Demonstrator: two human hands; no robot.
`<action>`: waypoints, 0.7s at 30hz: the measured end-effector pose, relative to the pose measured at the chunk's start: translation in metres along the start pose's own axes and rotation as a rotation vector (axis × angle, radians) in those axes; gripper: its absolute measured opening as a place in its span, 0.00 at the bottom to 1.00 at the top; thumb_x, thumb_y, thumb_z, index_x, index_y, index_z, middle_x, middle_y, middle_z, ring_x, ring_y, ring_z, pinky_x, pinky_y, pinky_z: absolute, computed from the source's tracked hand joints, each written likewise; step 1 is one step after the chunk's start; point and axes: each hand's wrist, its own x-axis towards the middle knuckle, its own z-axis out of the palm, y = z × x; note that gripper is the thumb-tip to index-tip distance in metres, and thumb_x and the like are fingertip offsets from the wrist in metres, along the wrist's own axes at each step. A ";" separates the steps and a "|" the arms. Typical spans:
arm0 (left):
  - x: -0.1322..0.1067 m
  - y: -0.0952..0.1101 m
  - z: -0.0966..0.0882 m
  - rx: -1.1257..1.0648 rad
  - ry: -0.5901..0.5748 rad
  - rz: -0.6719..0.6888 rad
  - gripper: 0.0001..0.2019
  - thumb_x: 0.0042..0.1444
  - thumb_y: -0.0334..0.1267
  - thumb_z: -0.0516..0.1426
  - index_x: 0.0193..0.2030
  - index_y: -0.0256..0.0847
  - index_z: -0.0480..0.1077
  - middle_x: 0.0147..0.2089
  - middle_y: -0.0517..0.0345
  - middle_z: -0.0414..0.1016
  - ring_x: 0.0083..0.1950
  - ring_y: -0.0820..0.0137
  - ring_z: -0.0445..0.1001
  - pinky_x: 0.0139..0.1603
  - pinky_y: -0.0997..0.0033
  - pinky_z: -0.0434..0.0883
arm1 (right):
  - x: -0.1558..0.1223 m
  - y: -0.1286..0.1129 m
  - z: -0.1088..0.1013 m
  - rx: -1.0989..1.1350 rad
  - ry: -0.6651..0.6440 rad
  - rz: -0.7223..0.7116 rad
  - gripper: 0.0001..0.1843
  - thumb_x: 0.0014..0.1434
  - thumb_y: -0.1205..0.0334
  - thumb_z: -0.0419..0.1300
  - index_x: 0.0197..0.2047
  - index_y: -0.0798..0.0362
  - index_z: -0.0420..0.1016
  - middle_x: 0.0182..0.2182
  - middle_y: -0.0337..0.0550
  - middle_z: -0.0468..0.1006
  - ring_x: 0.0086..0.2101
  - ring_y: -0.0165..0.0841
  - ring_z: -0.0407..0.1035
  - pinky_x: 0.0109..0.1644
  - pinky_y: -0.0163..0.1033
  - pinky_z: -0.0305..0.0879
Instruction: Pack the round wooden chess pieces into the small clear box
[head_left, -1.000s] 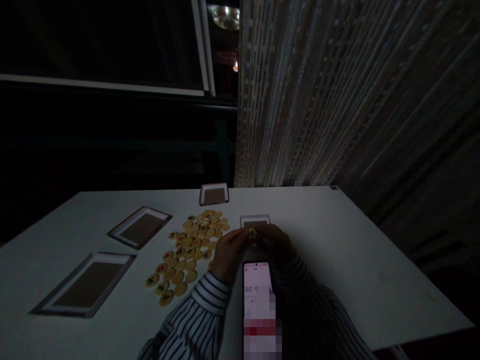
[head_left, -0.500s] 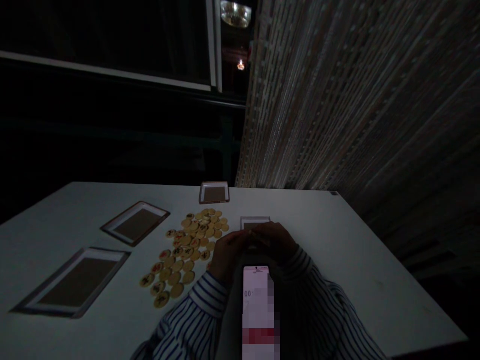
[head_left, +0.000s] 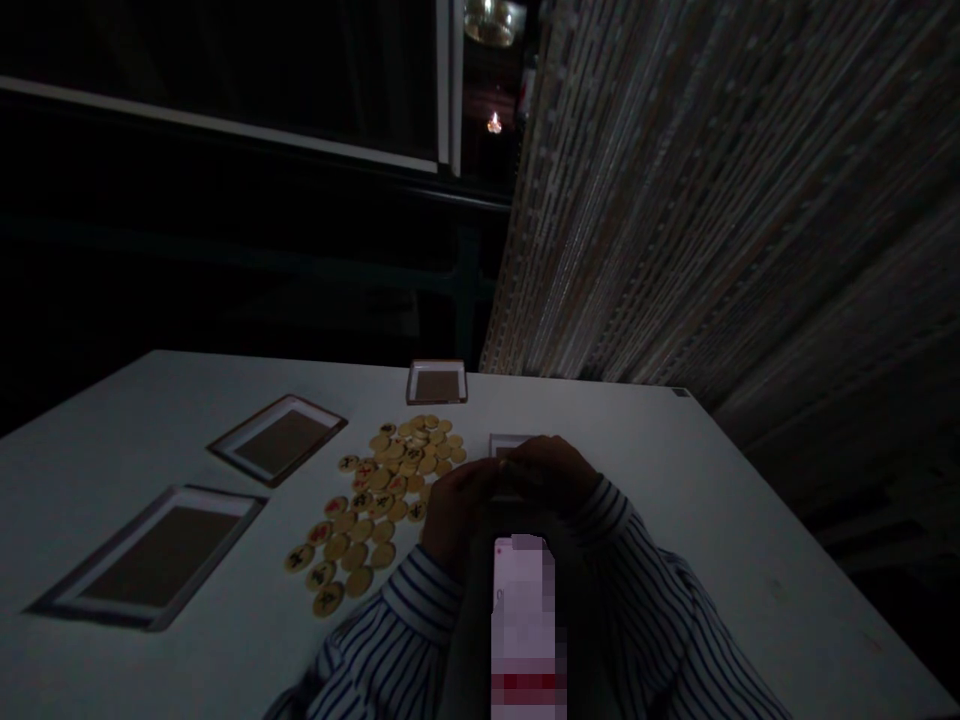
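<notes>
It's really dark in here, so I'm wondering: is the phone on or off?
On: the smartphone glows pale pink, far brighter than the white table.

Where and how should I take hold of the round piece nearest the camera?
Pinch the round piece by its rim, probably with the left hand, from the near-left: it's a flat disc, with other pieces close on its far and right sides, near and left edges free.

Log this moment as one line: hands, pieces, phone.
left hand, right hand: close together at partly hidden tray | held item: too dark to tell | round pieces: spread left of hands | phone: screen lit
</notes>
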 end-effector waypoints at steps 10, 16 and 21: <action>0.003 -0.021 -0.006 0.341 0.121 0.142 0.13 0.48 0.42 0.53 0.38 0.39 0.72 0.39 0.52 0.75 0.40 0.65 0.72 0.42 0.66 0.68 | 0.003 0.009 -0.008 0.063 -0.071 0.070 0.14 0.55 0.57 0.51 0.40 0.51 0.73 0.34 0.45 0.76 0.33 0.31 0.69 0.33 0.34 0.58; 0.005 -0.031 -0.006 0.556 0.104 0.196 0.14 0.52 0.40 0.49 0.40 0.39 0.71 0.40 0.52 0.74 0.42 0.67 0.72 0.42 0.66 0.69 | 0.002 0.010 -0.015 0.096 -0.135 0.120 0.13 0.53 0.59 0.54 0.39 0.55 0.73 0.34 0.47 0.76 0.34 0.32 0.69 0.37 0.34 0.61; 0.004 -0.035 -0.006 0.657 0.090 0.257 0.13 0.52 0.38 0.48 0.41 0.39 0.70 0.40 0.53 0.74 0.41 0.68 0.72 0.41 0.67 0.69 | 0.004 0.008 -0.025 0.164 -0.258 0.167 0.10 0.49 0.63 0.57 0.36 0.53 0.75 0.35 0.46 0.76 0.35 0.34 0.69 0.37 0.35 0.62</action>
